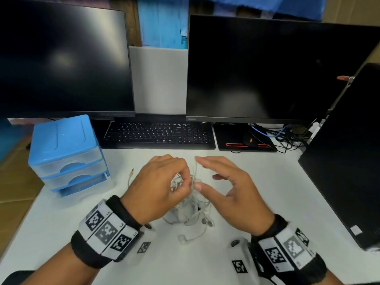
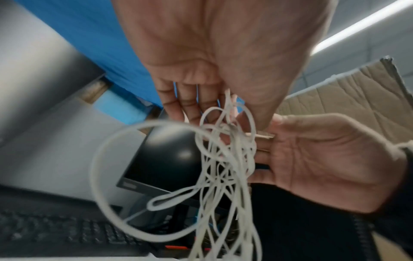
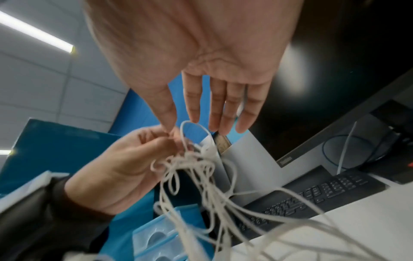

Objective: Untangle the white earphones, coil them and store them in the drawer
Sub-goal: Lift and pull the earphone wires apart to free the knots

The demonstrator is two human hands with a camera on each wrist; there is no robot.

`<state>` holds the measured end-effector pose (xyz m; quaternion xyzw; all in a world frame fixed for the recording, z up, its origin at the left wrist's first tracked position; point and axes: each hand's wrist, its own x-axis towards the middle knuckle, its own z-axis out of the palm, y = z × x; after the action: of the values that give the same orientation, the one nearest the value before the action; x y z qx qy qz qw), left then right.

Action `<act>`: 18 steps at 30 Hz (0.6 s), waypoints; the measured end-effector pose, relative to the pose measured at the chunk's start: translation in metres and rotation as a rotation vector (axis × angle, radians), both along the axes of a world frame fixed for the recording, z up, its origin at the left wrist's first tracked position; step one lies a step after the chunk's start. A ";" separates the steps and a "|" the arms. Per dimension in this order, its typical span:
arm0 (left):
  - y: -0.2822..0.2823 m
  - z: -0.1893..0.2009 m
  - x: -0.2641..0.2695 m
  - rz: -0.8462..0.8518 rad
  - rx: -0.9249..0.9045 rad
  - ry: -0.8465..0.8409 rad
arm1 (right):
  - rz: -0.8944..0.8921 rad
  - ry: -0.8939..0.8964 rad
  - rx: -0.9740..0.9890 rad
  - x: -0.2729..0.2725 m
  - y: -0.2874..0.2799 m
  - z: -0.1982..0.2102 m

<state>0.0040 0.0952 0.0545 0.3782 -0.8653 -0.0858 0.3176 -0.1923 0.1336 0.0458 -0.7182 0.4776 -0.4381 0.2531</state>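
- Because the white earphones (image 1: 189,204) are thin, limp cord, I judge they will weigh almost nothing, sag from any pinch point, and snag loop on loop; knots will tighten if pulled hard.
- Best hold, in my judgement: pinch one strand near the knot and feed a free end, the plug (image 1: 131,171) or an earbud (image 1: 182,239), back through.
- Look: off-white cord in a dense tangle of many crossing loops, lifted at the top, its lower part trailing on the white desk (image 1: 267,182) in front of the keyboard (image 1: 158,135).
- Left hand (image 1: 162,182): fingers curled, thumb and forefinger pinching strands at the top of the tangle.
- Right hand (image 1: 228,192): fingers straight and spread; thumb tip touching the cord, no grip evident.
- Blue drawer unit (image 1: 67,155) stands left of the keyboard; bottom drawer appears pulled out.
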 end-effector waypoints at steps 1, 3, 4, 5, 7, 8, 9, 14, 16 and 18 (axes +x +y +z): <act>0.002 0.000 -0.002 -0.039 0.037 0.053 | 0.038 -0.018 0.031 0.004 0.000 -0.001; 0.004 0.000 -0.004 -0.088 0.083 0.164 | 0.036 -0.105 0.111 0.007 -0.002 -0.002; 0.004 0.000 -0.005 -0.094 0.076 0.211 | 0.014 -0.142 0.129 0.004 -0.003 -0.002; 0.003 0.000 -0.004 -0.079 0.048 0.246 | -0.012 -0.161 0.131 0.001 -0.003 -0.001; -0.002 0.000 -0.003 0.003 0.012 0.335 | -0.046 -0.219 0.115 -0.006 -0.004 0.002; -0.005 0.000 -0.001 0.054 0.034 0.409 | -0.044 -0.279 0.124 -0.009 -0.004 0.004; -0.008 0.000 0.000 0.097 0.074 0.495 | -0.031 -0.358 0.157 -0.011 -0.005 0.007; -0.019 0.012 0.007 0.135 0.298 0.926 | 0.065 -0.978 0.472 -0.021 -0.014 0.011; -0.019 0.016 0.006 0.093 0.363 0.978 | 0.050 -1.131 0.506 -0.024 -0.015 0.014; -0.016 0.017 0.005 0.035 0.396 0.936 | 0.031 -1.240 0.498 -0.026 -0.014 0.022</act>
<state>0.0089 0.0789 0.0711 0.3665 -0.5910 -0.4032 0.5948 -0.2178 0.1192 0.0681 -0.2603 0.3199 -0.6429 0.6454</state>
